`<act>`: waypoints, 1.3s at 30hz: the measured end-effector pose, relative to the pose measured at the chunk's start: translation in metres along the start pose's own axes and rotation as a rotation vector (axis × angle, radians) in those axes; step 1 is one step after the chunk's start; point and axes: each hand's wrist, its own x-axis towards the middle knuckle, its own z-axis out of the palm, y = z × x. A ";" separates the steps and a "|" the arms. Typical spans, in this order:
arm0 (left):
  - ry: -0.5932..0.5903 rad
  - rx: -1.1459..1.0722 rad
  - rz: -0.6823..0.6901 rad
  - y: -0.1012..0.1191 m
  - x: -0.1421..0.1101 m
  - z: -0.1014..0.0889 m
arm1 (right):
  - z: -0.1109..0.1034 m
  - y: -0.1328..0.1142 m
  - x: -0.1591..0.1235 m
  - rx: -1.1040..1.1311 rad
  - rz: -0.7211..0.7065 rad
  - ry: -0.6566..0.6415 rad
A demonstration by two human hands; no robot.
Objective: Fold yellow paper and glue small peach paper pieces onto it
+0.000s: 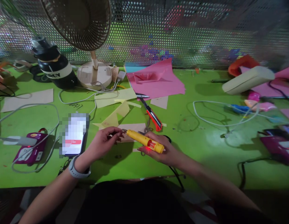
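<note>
Close against the front edge of the green table (pixel 205 165), my dark clothing (pixel 131 202) came first, then a gray watch (pixel 76 169) around my left wrist. My right hand (pixel 166 151) was closed around the thick end of a yellow tool (pixel 139 137), with a red glow showing near my thumb. The tool was slanted across the space between my two hands, its metal tip pointing left. My left hand (pixel 103 141) had its thumb and fingers drawn nearly together right at that tip; whether they pinched anything, I could not tell.

Just left of that hand, a phone (pixel 75 133) lay with its screen lit, and farther left was a purple box (pixel 34 146) with a white cable about it. Beyond the tool lay a red knife (pixel 154 118), with yellow paper (pixel 114 97) to its left and pink paper (pixel 156 82) behind it. Farther back, a black bottle (pixel 58 68) stood beside a fan (pixel 79 25), and behind everything ran a screen full of holes (pixel 193 40).
</note>
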 end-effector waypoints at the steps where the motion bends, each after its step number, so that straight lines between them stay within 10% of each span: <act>1: -0.003 0.000 0.000 0.000 0.000 0.000 | 0.000 0.000 0.000 0.002 0.003 -0.005; 39: 0.005 0.005 0.013 0.000 0.001 0.001 | -0.001 0.001 0.000 0.026 -0.020 -0.007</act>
